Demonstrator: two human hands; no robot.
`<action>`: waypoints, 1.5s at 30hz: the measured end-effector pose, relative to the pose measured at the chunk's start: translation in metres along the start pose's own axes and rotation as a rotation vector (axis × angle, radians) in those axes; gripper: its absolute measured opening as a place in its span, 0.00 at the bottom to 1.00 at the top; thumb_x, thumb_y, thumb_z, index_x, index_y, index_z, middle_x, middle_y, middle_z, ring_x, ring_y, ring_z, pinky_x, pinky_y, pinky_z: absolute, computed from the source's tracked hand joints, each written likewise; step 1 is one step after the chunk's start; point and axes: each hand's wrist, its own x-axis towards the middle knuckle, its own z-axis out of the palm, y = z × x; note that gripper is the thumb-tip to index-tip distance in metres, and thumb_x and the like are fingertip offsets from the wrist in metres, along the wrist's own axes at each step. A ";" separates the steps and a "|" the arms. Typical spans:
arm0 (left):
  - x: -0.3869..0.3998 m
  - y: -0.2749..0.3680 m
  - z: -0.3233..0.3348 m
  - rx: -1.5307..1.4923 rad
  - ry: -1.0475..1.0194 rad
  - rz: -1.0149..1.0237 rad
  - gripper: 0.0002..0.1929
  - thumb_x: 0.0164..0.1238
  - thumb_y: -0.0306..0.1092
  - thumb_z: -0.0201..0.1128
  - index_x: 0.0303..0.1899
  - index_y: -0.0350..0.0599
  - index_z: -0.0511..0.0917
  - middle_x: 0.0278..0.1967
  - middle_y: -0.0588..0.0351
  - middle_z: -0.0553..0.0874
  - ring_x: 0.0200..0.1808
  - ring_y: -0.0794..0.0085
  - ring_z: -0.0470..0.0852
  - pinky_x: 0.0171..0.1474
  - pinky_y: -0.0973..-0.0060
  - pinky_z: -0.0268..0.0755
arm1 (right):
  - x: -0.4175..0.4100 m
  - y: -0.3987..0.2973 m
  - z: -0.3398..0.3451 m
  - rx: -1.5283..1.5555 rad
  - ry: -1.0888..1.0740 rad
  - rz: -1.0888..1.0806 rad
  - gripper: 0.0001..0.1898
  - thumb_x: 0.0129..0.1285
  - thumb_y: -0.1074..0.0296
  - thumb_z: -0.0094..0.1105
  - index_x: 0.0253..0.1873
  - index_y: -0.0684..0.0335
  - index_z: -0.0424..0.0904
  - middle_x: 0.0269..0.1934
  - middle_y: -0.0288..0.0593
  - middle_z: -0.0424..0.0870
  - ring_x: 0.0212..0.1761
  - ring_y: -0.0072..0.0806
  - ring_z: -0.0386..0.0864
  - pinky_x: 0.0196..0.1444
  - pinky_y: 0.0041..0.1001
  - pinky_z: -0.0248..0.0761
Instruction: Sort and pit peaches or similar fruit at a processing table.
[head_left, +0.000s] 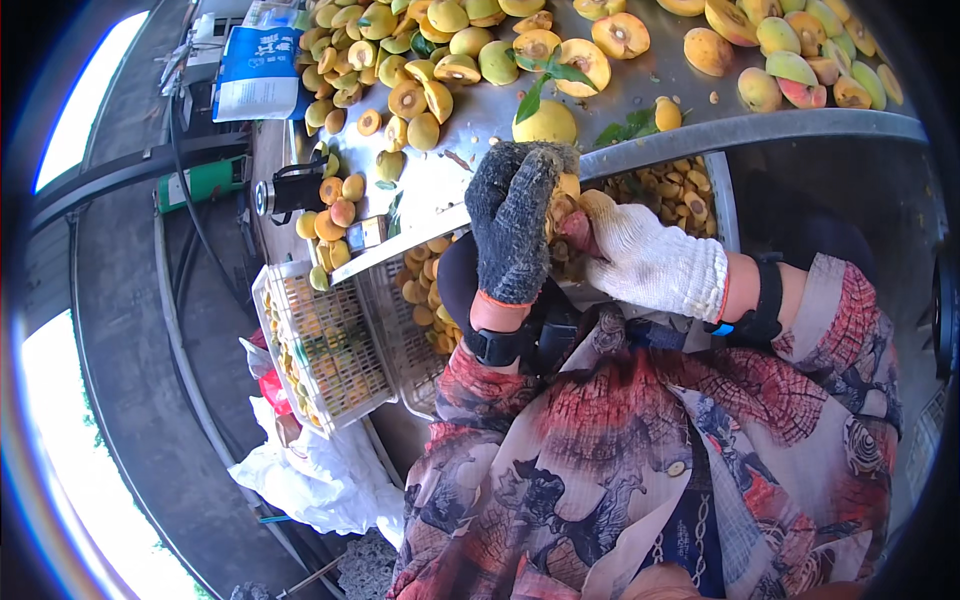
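My left hand (517, 217), in a dark, worn knit glove, is closed around a yellow peach-like fruit (568, 187), mostly hidden by the fingers. My right hand (649, 255), in a white knit glove, meets it from the other side, fingertips against the fruit. A reddish piece (577, 231) shows between the hands; I cannot tell whether it is a thumb covering or part of the fruit. Both hands are above the near edge of a metal table (442, 184). Just beyond them sits a yellow fruit (545, 124) with a leafy sprig (551, 79) by it.
Halved and whole fruits (409, 97) pile up at the far left, more (795, 67) at the right. A black flask (289, 191) and blue-white package (259, 75) are at the left. Below are a fruit-filled plastic crate (330, 345), cut fruit (671, 195) and a white plastic bag (322, 480).
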 end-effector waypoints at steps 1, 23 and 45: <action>0.001 0.000 -0.002 0.264 -0.063 0.190 0.08 0.65 0.30 0.58 0.34 0.34 0.80 0.32 0.54 0.83 0.36 0.72 0.80 0.42 0.75 0.72 | -0.001 0.000 -0.001 0.001 0.000 0.001 0.16 0.63 0.61 0.51 0.47 0.69 0.66 0.34 0.65 0.78 0.38 0.59 0.78 0.37 0.50 0.71; 0.021 0.006 0.005 -0.328 -0.141 -0.165 0.10 0.62 0.33 0.60 0.37 0.35 0.80 0.34 0.57 0.83 0.37 0.75 0.80 0.43 0.77 0.73 | 0.005 -0.010 -0.015 0.120 -0.074 0.157 0.26 0.56 0.62 0.61 0.56 0.69 0.65 0.33 0.52 0.80 0.33 0.38 0.83 0.36 0.35 0.74; 0.046 0.004 -0.013 -0.328 -0.526 -0.098 0.16 0.58 0.37 0.59 0.41 0.32 0.78 0.36 0.48 0.84 0.41 0.64 0.83 0.48 0.69 0.76 | -0.009 -0.032 -0.041 1.212 -0.554 0.336 0.11 0.61 0.65 0.60 0.41 0.66 0.72 0.28 0.45 0.81 0.17 0.27 0.78 0.20 0.22 0.71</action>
